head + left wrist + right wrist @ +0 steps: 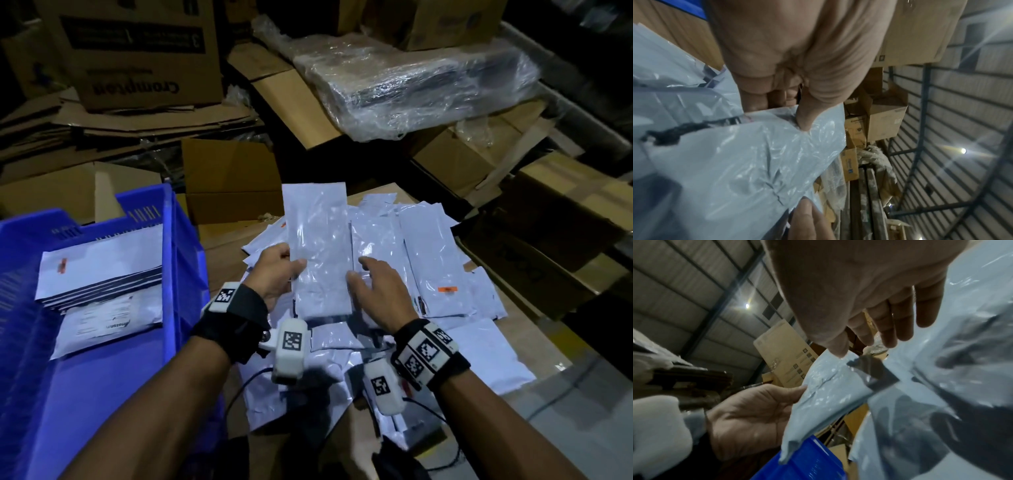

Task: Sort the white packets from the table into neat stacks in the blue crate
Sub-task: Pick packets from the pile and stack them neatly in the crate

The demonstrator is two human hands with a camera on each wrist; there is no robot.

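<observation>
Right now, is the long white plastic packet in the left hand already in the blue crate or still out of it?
Out. The left hand pinches the long white plastic packet above the table pile, right of the blue plastic crate.

**Left hand pinching a packet**

The left hand [797, 53] fills 12 o'clock, thumb and fingers pinching a white packet [740, 162] spreading toward 7 o'clock. Another fingertip [807, 216] touches it at 6 o'clock. Cardboard boxes [885, 120] stack at 3 o'clock.

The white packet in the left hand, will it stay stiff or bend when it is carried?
The packet stands nearly flat while the left hand pinches only one edge, so it seems fairly stiff and light. Its glossy, crinkled plastic skin probably makes it slippery.
</observation>
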